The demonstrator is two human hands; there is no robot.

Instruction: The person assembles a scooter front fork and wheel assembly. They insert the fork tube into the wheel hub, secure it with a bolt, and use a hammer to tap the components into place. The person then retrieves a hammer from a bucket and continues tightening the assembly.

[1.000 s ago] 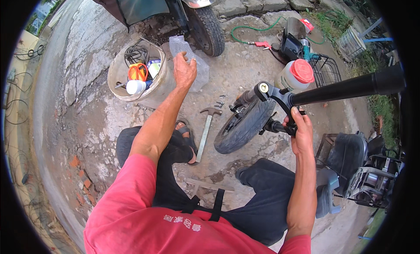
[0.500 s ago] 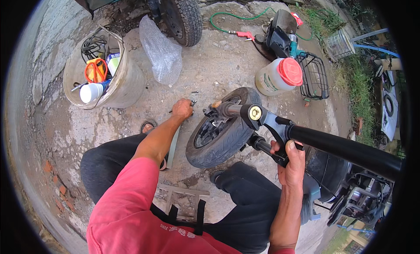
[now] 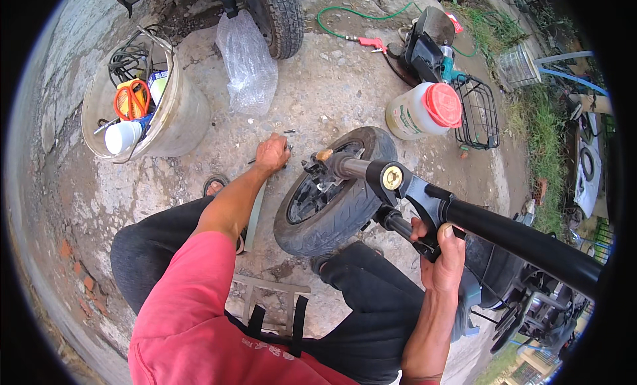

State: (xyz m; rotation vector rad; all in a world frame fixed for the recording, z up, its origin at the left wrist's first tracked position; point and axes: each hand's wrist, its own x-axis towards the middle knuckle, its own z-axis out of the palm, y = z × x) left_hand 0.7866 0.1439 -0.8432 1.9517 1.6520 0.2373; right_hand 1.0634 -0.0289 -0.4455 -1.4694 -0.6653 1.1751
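A small wheel with a black tyre (image 3: 335, 220) stands tilted between my legs, joined to a black front fork (image 3: 415, 194) with a long steering tube running to the right. My right hand (image 3: 443, 262) is wrapped round the lower side of the fork's black clamp, thumb on top. On the ground left of the wheel, my left hand (image 3: 271, 153) is closed, knuckles up. Thin dark metal pieces show at its edges, but what its fingers hold is hidden. Just beyond it lies a small bolt (image 3: 289, 131).
A bucket of tools (image 3: 182, 123) stands far left, beside bubble wrap (image 3: 247, 73) and a larger tyre (image 3: 285, 20). Far right are a red-lidded jar (image 3: 408, 116), a wire basket (image 3: 483, 113), and a red air gun (image 3: 371, 43) on a green hose. A wooden frame (image 3: 265, 285) lies between my legs.
The view has shifted slightly. My left hand stays low by the bolt, and my right hand keeps its hold on the fork clamp.
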